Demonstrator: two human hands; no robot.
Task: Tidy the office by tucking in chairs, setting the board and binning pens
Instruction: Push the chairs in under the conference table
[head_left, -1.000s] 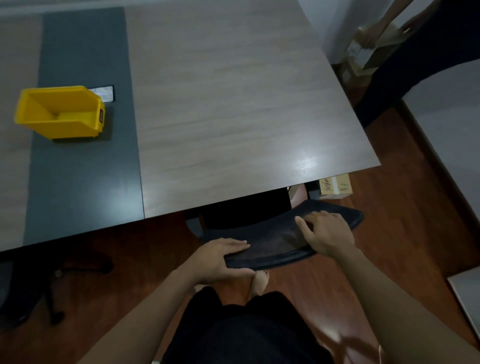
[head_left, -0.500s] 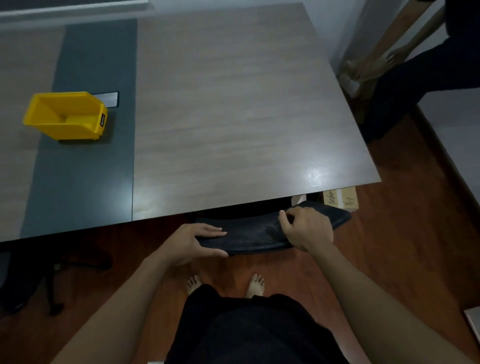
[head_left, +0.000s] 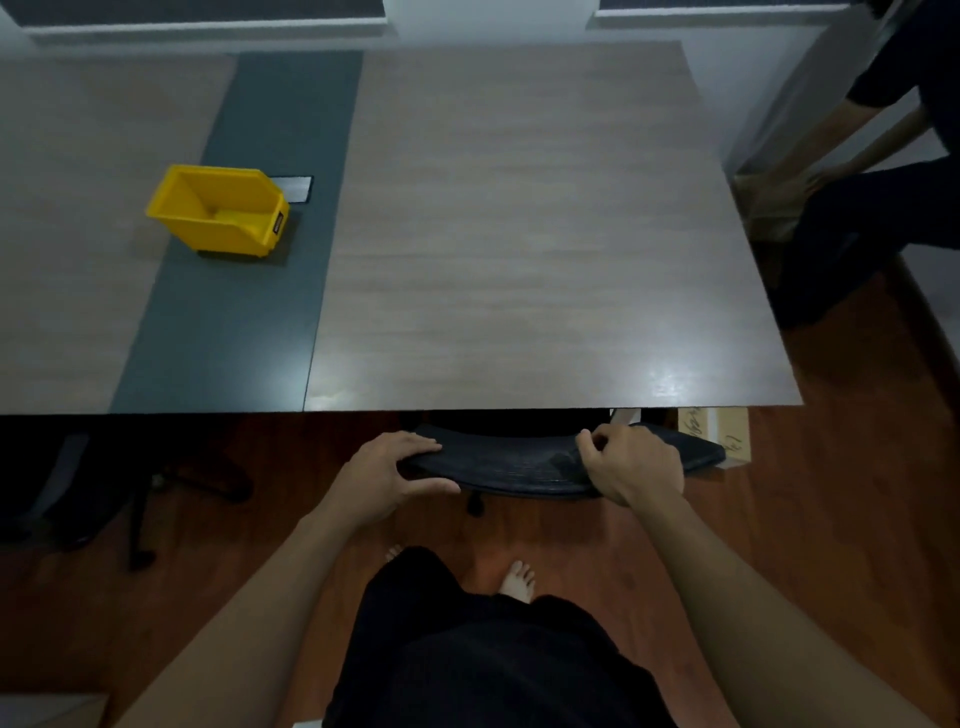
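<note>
Both hands' fingers (head_left: 415, 441) clenched on curved mesh chair back (head_left: 514, 465), under woodgrain table (head_left: 519, 234).

- The left hand (head_left: 387, 480) grips the left end of a black chair back (head_left: 519, 467) at lower centre, fingers (head_left: 415, 444) over the top edge and thumb along the near side.
- The right hand (head_left: 631, 470) clasps the same chair back further right, fingers curled over it.
- The chair's seat is hidden under the wood-grain surface (head_left: 519, 234), whose near edge lies just above both hands.
- A yellow bin (head_left: 221, 210) stands at upper left on the grey strip (head_left: 249, 312).
- Another person (head_left: 883, 182) crouches at the upper right.
- Bare feet (head_left: 517, 579) stand on the reddish floor (head_left: 831, 545).
</note>
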